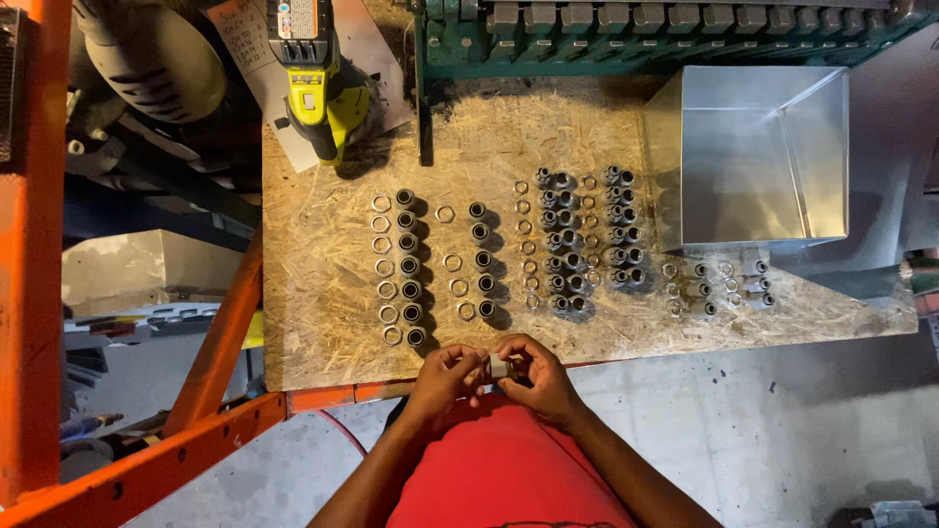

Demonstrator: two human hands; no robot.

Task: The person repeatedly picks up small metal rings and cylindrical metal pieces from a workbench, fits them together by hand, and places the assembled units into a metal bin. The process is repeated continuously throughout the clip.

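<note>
Both my left hand (445, 376) and right hand (536, 374) pinch one small metal fitting (500, 368) — threading its ring on, I think — it wants steady twisting next.

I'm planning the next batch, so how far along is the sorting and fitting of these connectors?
Looks done: fittings and rings stand in neat columns across the board, with paired clusters in the middle and smaller ones to the right. In hand: the left hand and right hand hold one small fitting between them. Left: seemingly the separate rings and fittings in the left columns.
</note>
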